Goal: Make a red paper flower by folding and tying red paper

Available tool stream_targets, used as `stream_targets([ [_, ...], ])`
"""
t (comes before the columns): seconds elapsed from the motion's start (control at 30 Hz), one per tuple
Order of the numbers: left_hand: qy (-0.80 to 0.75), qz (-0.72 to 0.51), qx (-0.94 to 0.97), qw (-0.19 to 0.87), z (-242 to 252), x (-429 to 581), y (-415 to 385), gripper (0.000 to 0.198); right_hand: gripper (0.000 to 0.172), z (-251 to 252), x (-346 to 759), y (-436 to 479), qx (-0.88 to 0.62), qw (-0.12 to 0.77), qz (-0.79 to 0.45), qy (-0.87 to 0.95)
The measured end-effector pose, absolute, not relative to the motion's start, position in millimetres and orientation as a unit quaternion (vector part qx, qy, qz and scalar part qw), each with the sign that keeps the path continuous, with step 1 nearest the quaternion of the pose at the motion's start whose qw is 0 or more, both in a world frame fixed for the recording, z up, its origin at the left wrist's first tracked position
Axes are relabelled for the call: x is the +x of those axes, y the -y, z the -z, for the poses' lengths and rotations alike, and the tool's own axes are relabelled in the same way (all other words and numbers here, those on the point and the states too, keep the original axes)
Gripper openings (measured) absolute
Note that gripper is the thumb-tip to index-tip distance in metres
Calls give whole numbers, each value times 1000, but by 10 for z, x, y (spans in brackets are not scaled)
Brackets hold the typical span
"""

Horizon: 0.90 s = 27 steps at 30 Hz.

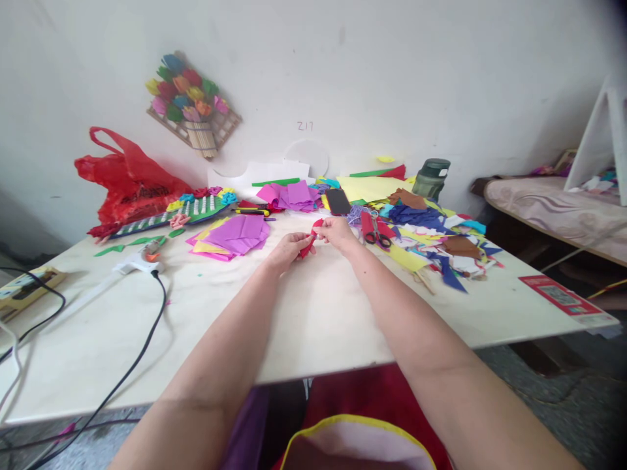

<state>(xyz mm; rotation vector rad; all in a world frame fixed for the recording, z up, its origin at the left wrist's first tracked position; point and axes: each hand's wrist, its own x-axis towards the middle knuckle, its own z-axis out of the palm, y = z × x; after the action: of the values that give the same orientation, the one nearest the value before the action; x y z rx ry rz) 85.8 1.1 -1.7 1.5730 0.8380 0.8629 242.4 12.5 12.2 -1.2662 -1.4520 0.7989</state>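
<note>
A small piece of red paper (308, 247) is held between both hands above the middle of the white table (333, 307). My left hand (290, 249) pinches its lower left part. On its upper right end, my right hand (337, 233) has its fingers closed. Just right of my right hand are scissors (376, 232) with dark handles, lying on red paper. Purple and yellow paper sheets (240, 235) lie to the left of my left hand.
A glue gun (142, 260) with a black cord lies at the left. Behind it are a red plastic bag (130, 179) and paper flowers. A dark phone (337, 202), a green bottle (431, 179) and heaped paper scraps (441, 241) occupy the back and right.
</note>
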Motion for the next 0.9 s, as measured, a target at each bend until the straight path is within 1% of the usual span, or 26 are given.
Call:
stream_targets([
  [0.07,-360,-368,664,543,18,860,-10,37,18,-121,2424,-134,-537,491,-290,622],
  [0.1,-365,-369,663,539,18,861,-7,37,18,-123,2427,-131,-535,483,-292,629],
  [0.23,-386,-371,665,521,11,868,4,36,19,-134,2435,-86,-509,468,-371,619],
  [0.37,-391,-366,675,508,9,856,1,35,14,-138,2445,-71,-499,468,-381,622],
  [0.57,-373,-337,692,517,26,829,-24,36,15,-170,2552,-49,-466,424,-415,656],
  [0.67,-383,-328,697,510,27,832,-26,38,12,-155,2572,-62,-449,422,-387,686],
  [0.77,-401,-334,696,493,27,839,-23,36,7,-101,2551,-112,-446,425,-317,721],
  [0.9,-417,-342,696,473,30,836,-24,33,7,-57,2524,-153,-472,386,-217,763],
])
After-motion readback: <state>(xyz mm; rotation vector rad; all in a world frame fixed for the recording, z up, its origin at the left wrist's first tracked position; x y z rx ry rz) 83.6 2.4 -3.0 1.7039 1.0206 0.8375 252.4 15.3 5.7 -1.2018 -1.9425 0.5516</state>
